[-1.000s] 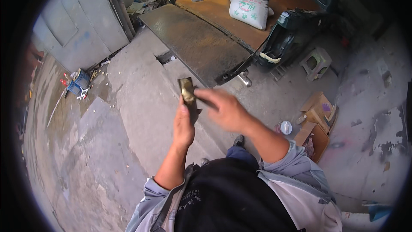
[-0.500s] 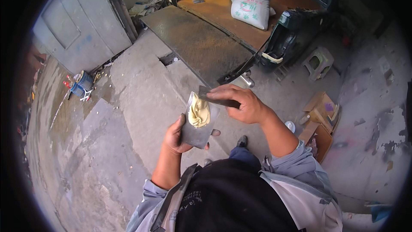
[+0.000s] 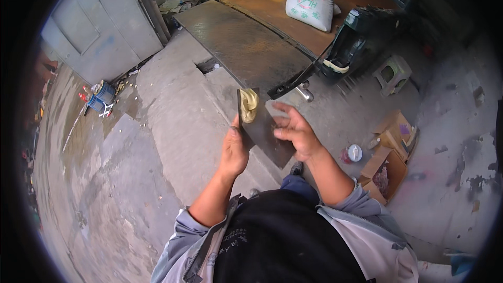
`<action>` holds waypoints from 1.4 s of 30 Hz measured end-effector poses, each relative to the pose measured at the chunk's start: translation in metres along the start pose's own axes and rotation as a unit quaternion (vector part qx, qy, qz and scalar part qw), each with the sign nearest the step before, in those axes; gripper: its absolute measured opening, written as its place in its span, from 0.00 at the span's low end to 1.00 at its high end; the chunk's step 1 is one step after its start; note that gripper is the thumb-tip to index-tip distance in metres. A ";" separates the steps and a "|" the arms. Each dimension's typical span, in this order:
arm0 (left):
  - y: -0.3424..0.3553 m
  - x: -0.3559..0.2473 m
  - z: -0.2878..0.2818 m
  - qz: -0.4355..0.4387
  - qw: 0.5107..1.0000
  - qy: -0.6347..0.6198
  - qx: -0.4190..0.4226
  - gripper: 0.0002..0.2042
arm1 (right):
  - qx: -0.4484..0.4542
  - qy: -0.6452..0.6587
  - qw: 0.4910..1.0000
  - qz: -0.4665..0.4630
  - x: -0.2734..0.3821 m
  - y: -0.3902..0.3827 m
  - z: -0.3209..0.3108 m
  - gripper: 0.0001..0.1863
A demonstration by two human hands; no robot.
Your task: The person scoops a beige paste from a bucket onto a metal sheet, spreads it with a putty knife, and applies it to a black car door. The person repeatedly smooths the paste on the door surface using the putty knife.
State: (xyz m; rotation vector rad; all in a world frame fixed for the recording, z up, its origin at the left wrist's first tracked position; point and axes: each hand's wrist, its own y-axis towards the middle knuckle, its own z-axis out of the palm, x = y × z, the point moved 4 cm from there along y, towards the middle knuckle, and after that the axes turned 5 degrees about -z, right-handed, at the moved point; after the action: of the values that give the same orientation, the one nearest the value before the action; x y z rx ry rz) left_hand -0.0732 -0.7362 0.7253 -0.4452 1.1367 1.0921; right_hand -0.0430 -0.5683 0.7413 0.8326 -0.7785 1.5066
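A dark, thin plate (image 3: pixel 262 136) carries a lump of pale cream-yellow paste (image 3: pixel 249 106) near its upper end, with my left hand (image 3: pixel 234 152) gripping its left side. To its right, my right hand (image 3: pixel 299 136) has its fingers bent around a flat spreader (image 3: pixel 273 109), blurred and partly hidden, whose pale grey corner shows above the fingers. Both hands are held in front of my body, above the concrete floor. My thumb on the right lies over the dark surface; where plate and spreader meet is unclear.
Ahead, a pickup's lowered tailgate (image 3: pixel 220 36) and rusty bed hold a white sack (image 3: pixel 309 10). A plastic stool (image 3: pixel 390 73), cardboard boxes (image 3: pixel 390 173) and a round can (image 3: pixel 353 153) sit at right. Blue buckets (image 3: pixel 102 94) stand near a grey metal door (image 3: pixel 99 21).
My left hand has risen since half a second ago and the plate is angled differently. My right hand has moved rightward, off the top of the paste, its spreader turned more upright.
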 end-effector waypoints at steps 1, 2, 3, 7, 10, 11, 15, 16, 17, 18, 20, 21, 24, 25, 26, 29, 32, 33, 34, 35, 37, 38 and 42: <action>0.000 0.002 0.000 0.011 0.996 0.083 0.005 0.31 | 0.005 0.018 1.000 -0.018 0.007 0.006 -0.001 0.40; 0.001 0.002 -0.001 0.023 0.986 0.166 0.010 0.30 | 0.014 0.033 0.999 -0.035 0.017 0.009 -0.002 0.40; 0.002 0.002 -0.005 -0.004 0.985 0.171 0.029 0.30 | 0.023 0.049 0.997 -0.051 0.028 0.010 -0.003 0.40; 0.004 -0.007 -0.020 -0.194 0.977 -0.017 0.086 0.29 | 0.077 0.006 0.982 -0.171 0.066 0.003 -0.011 0.38; -0.009 -0.001 -0.022 -0.291 0.918 -0.249 0.104 0.35 | 0.144 -0.120 0.953 -0.237 0.080 -0.010 0.003 0.35; -0.014 0.000 -0.022 -0.290 0.900 -0.297 0.132 0.35 | 0.169 -0.169 0.938 -0.252 0.081 -0.014 0.009 0.34; -0.020 0.008 -0.020 -0.274 0.848 -0.407 0.199 0.36 | 0.264 -0.337 0.861 -0.276 0.073 -0.008 0.040 0.32; -0.020 0.009 -0.020 -0.281 0.859 -0.389 0.179 0.35 | 0.247 -0.352 0.862 -0.270 0.070 -0.005 0.036 0.32; -0.019 0.009 -0.019 -0.288 0.869 -0.369 0.159 0.34 | 0.229 -0.366 0.862 -0.264 0.068 -0.002 0.032 0.32; -0.019 0.009 -0.019 -0.294 0.879 -0.349 0.139 0.33 | 0.210 -0.397 0.862 -0.233 0.067 0.002 0.027 0.32; -0.016 0.009 -0.018 -0.282 0.893 -0.331 0.116 0.33 | 0.174 -0.455 0.856 -0.172 0.067 0.014 0.019 0.31; -0.015 0.009 -0.015 -0.276 0.903 -0.319 0.084 0.33 | 0.151 -0.580 0.780 -0.180 0.068 0.018 0.017 0.31; -0.002 0.005 -0.008 -0.223 0.944 -0.244 -0.005 0.31 | 0.027 -0.602 0.746 -0.283 0.071 0.019 0.009 0.30; 0.002 0.011 -0.010 -0.197 0.959 -0.203 -0.035 0.30 | 0.010 -0.567 0.760 -0.317 0.064 0.021 0.009 0.31; 0.003 0.016 -0.014 -0.170 0.970 -0.159 -0.066 0.29 | 0.029 -0.573 0.754 -0.322 0.043 0.020 0.015 0.31; 0.004 0.018 -0.026 -0.126 0.988 -0.062 -0.060 0.28 | 0.074 -0.586 0.750 -0.298 0.007 0.006 0.035 0.30; -0.001 0.018 -0.028 -0.116 0.988 -0.001 -0.100 0.28 | 0.063 -0.571 0.782 -0.240 0.026 0.001 0.034 0.30; 0.000 0.018 -0.025 -0.103 0.988 0.016 -0.113 0.28 | 0.047 -0.553 0.792 -0.255 0.044 0.009 0.036 0.30; 0.003 0.016 -0.022 -0.085 0.988 0.034 -0.123 0.28 | 0.030 -0.536 0.797 -0.276 0.058 0.014 0.036 0.31; 0.003 0.016 -0.021 -0.057 0.991 0.070 -0.100 0.28 | 0.068 -0.536 0.791 -0.288 0.045 0.021 0.036 0.31; 0.003 0.021 -0.031 -0.084 0.990 0.034 -0.109 0.28 | 0.089 -0.550 0.792 -0.249 0.022 0.013 0.036 0.30; 0.006 0.020 -0.037 -0.094 0.989 0.014 -0.113 0.29 | 0.101 -0.558 0.790 -0.231 0.014 0.007 0.038 0.30; 0.000 0.005 -0.032 -0.248 0.940 -0.233 0.031 0.32 | 0.107 -0.557 0.751 -0.339 0.064 -0.017 0.035 0.32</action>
State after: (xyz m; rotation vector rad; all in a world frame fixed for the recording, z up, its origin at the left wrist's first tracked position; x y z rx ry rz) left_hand -0.0885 -0.7580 0.7076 -0.3698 0.5891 0.6641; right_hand -0.0277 -0.5632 0.8141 2.0015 -0.9631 0.3071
